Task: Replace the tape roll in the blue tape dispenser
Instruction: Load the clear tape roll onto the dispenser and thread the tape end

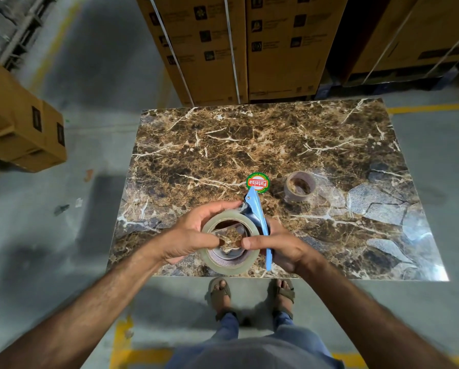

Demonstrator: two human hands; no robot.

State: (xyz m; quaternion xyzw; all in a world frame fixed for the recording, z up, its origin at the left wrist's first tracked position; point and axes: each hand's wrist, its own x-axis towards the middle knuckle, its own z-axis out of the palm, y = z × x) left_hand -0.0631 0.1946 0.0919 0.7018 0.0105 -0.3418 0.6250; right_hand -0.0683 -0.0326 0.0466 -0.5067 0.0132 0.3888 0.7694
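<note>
Hidden: I see only the blue edge of the dispenser (pixel 260 222); the roll (pixel 229 242) and both hands cover most of its body, and I cannot tell whether the roll is seated on the hub.
Hard to make out: what sits inside the roll's core is a blur of brown and metal.
Cut off: both forearms run out of the frame at 6 o'clock.
Left hand (pixel 188 235): comes in from 7 o'clock, fingers (pixel 217 207) curled over the roll's far rim, thumb pressed onto the core; it grips the roll.
Right hand (pixel 281 246): comes in from 5 o'clock, wrapped round the dispenser, thumb reaching to the roll's core beside the left thumb.
Roll and dispenser: held together above the near edge of the counter (pixel 276 134), at 6 o'clock on it.
Old core (pixel 299 189): stands on the counter at 2 o'clock from the hands, apart from them.
Sticker (pixel 257 183): round, red and green, on the counter just beyond the dispenser's tip at 12 o'clock.
</note>
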